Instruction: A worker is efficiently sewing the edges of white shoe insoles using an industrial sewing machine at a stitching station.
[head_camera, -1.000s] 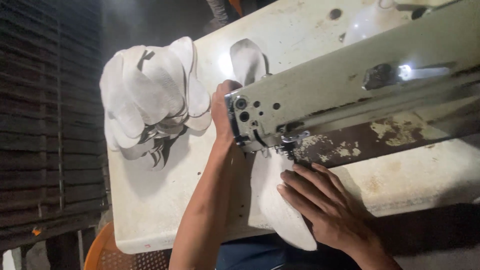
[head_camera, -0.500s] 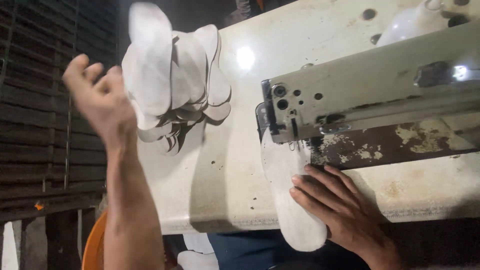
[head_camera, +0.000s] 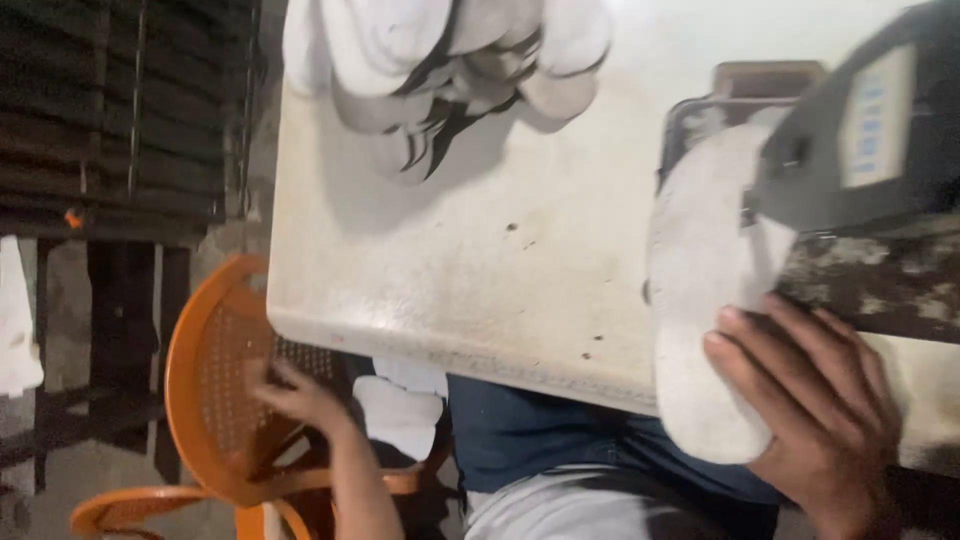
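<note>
While the right hand presses flat on the white insole, the left hand, fingers spread, reaches the orange chair.

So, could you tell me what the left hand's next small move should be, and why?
Probably close on a white piece by the orange chair, since the left hand reaches there, blurred, while the right hand pins the white insole under the sewing machine.

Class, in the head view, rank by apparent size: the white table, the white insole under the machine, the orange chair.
1. White table, largest.
2. Orange chair and white insole look similar; the chair is partly hidden and farther away, so unranked.
</note>
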